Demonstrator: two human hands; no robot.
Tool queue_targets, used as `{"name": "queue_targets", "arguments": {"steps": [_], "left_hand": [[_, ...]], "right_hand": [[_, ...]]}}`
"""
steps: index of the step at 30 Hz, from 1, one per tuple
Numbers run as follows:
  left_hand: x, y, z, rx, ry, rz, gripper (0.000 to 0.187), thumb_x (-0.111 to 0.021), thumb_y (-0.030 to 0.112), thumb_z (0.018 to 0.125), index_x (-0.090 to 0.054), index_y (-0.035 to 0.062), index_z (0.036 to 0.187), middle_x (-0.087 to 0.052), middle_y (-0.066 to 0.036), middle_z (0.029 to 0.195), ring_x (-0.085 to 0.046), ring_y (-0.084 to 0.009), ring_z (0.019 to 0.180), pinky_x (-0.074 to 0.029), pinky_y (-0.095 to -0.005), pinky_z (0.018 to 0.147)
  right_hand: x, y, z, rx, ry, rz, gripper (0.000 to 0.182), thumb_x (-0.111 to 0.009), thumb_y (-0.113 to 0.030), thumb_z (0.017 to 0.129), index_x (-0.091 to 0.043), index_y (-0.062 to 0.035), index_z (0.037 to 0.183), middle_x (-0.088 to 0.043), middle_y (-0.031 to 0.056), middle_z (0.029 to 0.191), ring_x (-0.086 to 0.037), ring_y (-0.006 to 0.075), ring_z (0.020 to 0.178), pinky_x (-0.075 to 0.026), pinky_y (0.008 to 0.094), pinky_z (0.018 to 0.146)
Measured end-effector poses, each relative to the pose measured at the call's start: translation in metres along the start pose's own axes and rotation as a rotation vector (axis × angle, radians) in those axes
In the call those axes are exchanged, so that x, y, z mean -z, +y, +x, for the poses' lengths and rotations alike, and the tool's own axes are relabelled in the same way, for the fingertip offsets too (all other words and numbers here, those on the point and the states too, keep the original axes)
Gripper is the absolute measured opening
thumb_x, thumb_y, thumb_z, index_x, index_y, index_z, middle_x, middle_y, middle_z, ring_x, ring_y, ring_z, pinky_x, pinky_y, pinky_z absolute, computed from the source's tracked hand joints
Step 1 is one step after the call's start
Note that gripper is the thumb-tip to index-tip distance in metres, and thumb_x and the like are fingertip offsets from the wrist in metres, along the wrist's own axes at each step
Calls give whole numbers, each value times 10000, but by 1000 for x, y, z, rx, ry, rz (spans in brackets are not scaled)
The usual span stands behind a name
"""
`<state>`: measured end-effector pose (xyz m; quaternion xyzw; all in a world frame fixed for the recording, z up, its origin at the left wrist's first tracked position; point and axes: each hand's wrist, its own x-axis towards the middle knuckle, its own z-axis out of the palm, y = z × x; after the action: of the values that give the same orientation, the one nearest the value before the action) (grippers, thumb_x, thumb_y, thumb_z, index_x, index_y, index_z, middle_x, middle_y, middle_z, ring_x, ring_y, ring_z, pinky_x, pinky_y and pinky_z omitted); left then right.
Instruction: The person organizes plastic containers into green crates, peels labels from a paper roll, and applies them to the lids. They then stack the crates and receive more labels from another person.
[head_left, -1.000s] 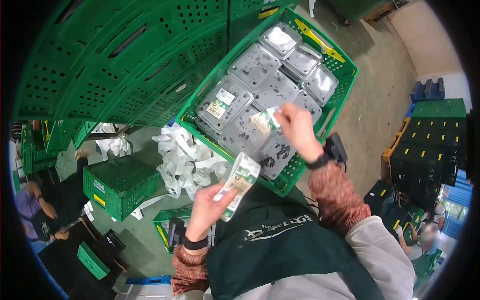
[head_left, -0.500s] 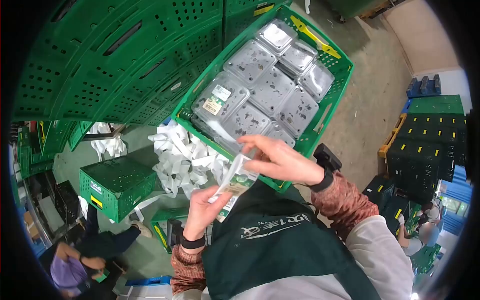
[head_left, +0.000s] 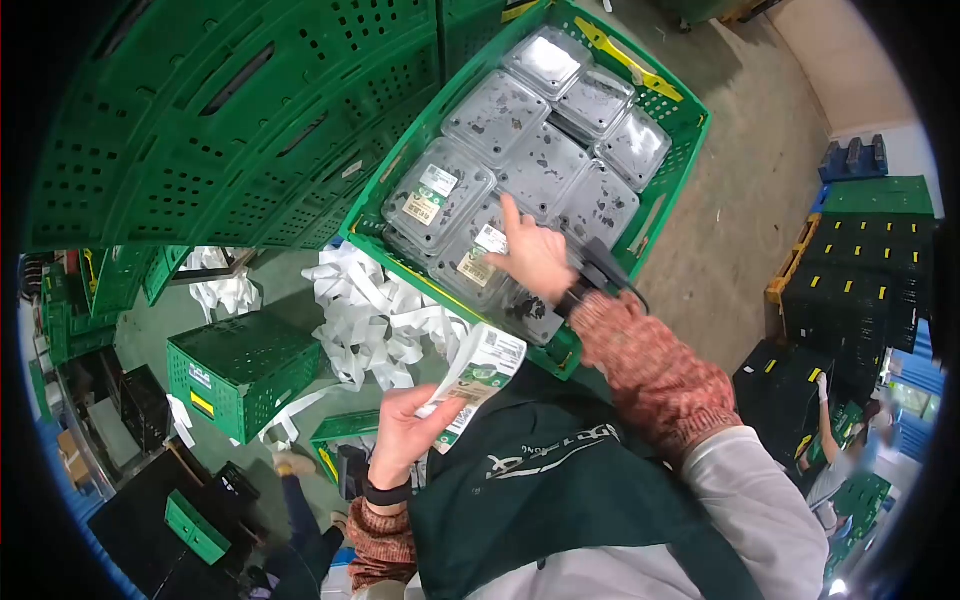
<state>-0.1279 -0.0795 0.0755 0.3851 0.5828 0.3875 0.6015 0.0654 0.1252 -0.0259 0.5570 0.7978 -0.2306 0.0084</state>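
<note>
My left hand (head_left: 408, 432) pinches a folded strip of printed labels (head_left: 490, 362), white with green and tan. Up and to the right, my right hand (head_left: 538, 258) rests on a clear plastic box, index finger stretched and thumb apart. A label (head_left: 478, 262) lies on that box's lid beside the thumb. Its neighbour, another clear box (head_left: 452, 160), also carries a label. Both sit among several clear lidded boxes with dark bits showing through, packed in a green crate (head_left: 690, 140). My right hand and wrist hide part of the nearer boxes.
White backing strips (head_left: 365, 315) lie heaped on the floor left of the crate. Large green crates (head_left: 300, 60) stand stacked behind, and a closed green crate (head_left: 240, 365) sits at left. Dark crates (head_left: 840, 285) are piled at right. Other people are at lower left and far right.
My right hand has moved from the label strip up to the boxes, and a second box now bears a label. My left hand keeps holding the strip. The person at lower left has shifted.
</note>
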Motion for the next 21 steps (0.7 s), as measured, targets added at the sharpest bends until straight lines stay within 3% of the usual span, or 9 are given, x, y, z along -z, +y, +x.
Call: {"name": "queue_targets", "arguments": {"steps": [1,3,4,6,8,11,15,18,21], "left_hand": [[1,-4,0,5,26,2,172,-728,52,843,-724,-10,1003,-711,-14,802,-579,-32,702,-469,-213,629],[6,-13,-1,-1,31,101,223,-723,49,840,-708,-8,1056,-716,-28,855,-605,-51,762,-486,-223,683],[7,-11,1,-49,-7,99,240,-723,52,841,-700,-7,1072,-715,-31,872,-611,-56,785,-488,-226,699],[4,3,14,-157,-93,102,273,-723,58,842,-684,-6,1105,-713,-38,905,-622,-67,833,-494,-234,732],[-19,16,26,-192,28,18,230,-709,51,853,-675,-10,1072,-696,-17,907,-620,-76,855,-493,-242,747],[-22,9,38,-18,11,-70,62,-704,44,866,-683,-1,903,-657,33,762,-551,-23,698,-457,-202,623],[-32,4,40,-34,40,-156,78,-717,78,866,-689,6,864,-638,44,688,-517,-9,632,-431,-201,564],[-25,1,32,-2,-28,62,119,-737,107,852,-710,9,914,-665,24,711,-540,-17,639,-448,-219,573],[0,5,26,11,-40,207,138,-728,70,840,-728,0,958,-707,-6,784,-586,-39,688,-472,-222,626]], "right_hand": [[12,-2,-15,75,62,144,908,-743,-413,794,-248,-28,1451,-648,177,956,-666,321,724,-507,431,637],[70,-22,-52,159,-484,810,561,-616,-251,929,-401,-15,1391,-636,120,925,-650,216,721,-509,331,668],[90,-39,-75,238,-492,883,383,-577,-175,949,-504,-3,1283,-651,114,936,-662,223,747,-515,342,688],[91,-53,-107,408,-219,646,245,-611,-79,898,-553,1,1122,-639,195,878,-645,401,799,-520,417,674],[84,-65,-127,416,10,669,163,-641,-57,865,-568,-11,1004,-615,171,799,-623,395,746,-509,439,640],[85,-67,-137,363,179,502,123,-686,-97,842,-594,-39,901,-601,127,750,-626,336,681,-504,419,598],[89,-50,-132,331,262,416,188,-742,-195,803,-606,-73,758,-595,85,733,-608,287,607,-488,393,529],[100,13,-92,75,498,307,98,-725,-58,780,-645,-14,815,-612,159,740,-605,333,653,-493,378,601],[84,74,-71,-69,221,41,291,-772,-237,735,-634,-27,881,-653,181,832,-622,366,835,-490,452,724]]}}
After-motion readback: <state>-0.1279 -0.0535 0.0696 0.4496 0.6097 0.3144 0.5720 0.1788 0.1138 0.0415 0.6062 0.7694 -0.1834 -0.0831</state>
